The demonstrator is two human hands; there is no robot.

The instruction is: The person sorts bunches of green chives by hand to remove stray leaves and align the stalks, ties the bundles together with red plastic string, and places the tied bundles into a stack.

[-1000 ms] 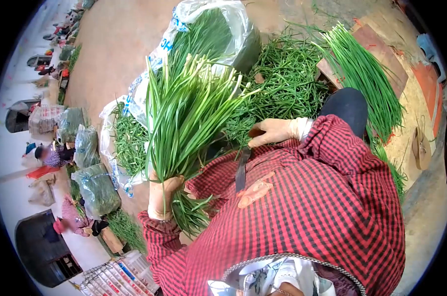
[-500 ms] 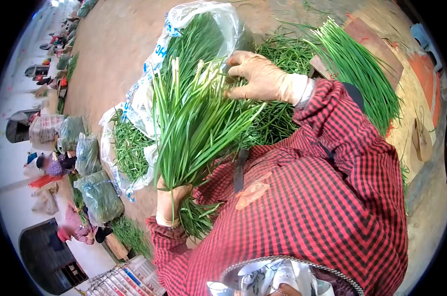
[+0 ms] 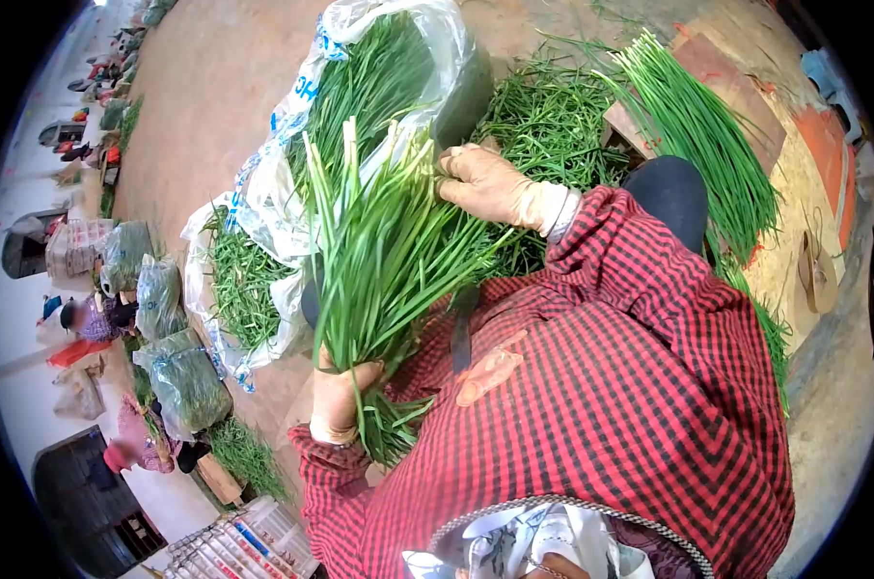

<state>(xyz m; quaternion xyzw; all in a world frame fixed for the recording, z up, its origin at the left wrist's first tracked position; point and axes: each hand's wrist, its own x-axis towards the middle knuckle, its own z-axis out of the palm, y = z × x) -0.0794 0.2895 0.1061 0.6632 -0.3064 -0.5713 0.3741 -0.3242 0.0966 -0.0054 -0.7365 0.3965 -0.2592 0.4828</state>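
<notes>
One bunch of long, flat green leaves with pale stem ends (image 3: 379, 251), held in front of the red-and-black checked garment (image 3: 591, 405), pale ends pointing away. Gloved left hand (image 3: 339, 400): clenched round its leafy lower part. Gloved right hand (image 3: 490, 183): fingers bent against the pale ends; whether gripping, cannot tell. Beyond: clear plastic bag with blue lettering (image 3: 444, 24), holding greens. Right: loose heap of green leaves (image 3: 558, 125).

Green bunch (image 3: 384, 256) in left hand (image 3: 344, 394)
</notes>
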